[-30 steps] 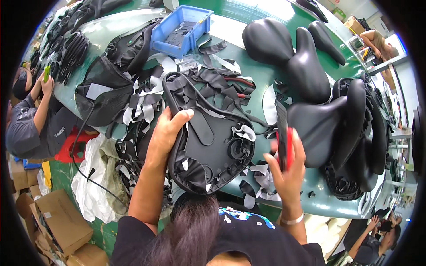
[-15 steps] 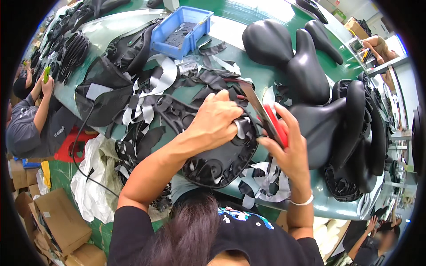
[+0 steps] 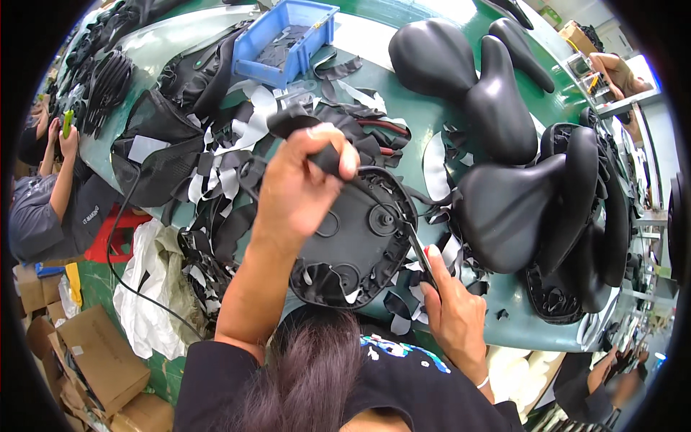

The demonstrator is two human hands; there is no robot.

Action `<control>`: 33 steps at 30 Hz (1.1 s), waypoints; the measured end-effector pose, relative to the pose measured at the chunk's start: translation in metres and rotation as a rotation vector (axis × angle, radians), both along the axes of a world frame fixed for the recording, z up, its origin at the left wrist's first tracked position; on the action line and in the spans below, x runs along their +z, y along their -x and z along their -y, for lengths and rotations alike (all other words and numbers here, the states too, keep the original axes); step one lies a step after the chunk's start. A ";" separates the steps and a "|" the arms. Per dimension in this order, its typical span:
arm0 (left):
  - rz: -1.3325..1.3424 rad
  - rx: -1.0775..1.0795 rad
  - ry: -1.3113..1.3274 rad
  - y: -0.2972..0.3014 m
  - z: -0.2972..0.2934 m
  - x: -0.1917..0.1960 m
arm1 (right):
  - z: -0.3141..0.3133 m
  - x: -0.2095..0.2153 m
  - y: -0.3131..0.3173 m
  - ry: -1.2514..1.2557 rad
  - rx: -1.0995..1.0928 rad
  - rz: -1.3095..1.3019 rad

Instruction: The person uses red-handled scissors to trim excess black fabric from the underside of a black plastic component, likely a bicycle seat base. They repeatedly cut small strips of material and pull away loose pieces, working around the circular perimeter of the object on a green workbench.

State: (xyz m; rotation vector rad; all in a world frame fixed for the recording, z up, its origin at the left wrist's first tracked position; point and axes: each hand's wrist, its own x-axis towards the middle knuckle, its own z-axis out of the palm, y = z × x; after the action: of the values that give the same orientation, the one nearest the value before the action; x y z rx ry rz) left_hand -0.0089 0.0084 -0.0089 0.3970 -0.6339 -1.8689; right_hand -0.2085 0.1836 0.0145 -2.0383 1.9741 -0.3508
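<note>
Fingers of the left hand point(image 3: 299, 191) are closed around a black tool handle point(image 3: 306, 137), held over the upturned saddle base point(image 3: 356, 245) that lies on the near part of the green desk point(image 3: 410, 108). The right hand point(image 3: 453, 313) grips a thin blade with a red handle point(image 3: 421, 252), its tip at the right edge of the base. Black and white trimmings point(image 3: 223, 173) lie scattered to the left. Finished black saddles point(image 3: 497, 209) sit to the right and far right. A blue bin point(image 3: 284, 39) stands at the far side. Another person's sleeve point(image 3: 43, 223) shows at far left.
</note>
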 end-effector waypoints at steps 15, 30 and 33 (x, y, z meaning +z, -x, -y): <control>0.556 0.315 0.231 0.005 0.048 -0.011 | 0.032 0.011 -0.004 0.074 0.059 -0.320; -0.249 0.300 0.344 -0.142 0.011 0.076 | 0.063 0.049 0.064 -0.158 0.326 -0.399; -0.820 0.040 0.200 -0.143 0.042 0.078 | 0.037 0.052 0.048 -0.217 0.221 -0.408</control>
State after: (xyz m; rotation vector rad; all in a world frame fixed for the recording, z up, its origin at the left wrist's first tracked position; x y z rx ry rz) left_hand 0.1342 -0.0331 0.0692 -0.4752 -0.2362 -1.7109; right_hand -0.2560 0.1467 0.0665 -2.2837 1.8629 0.3385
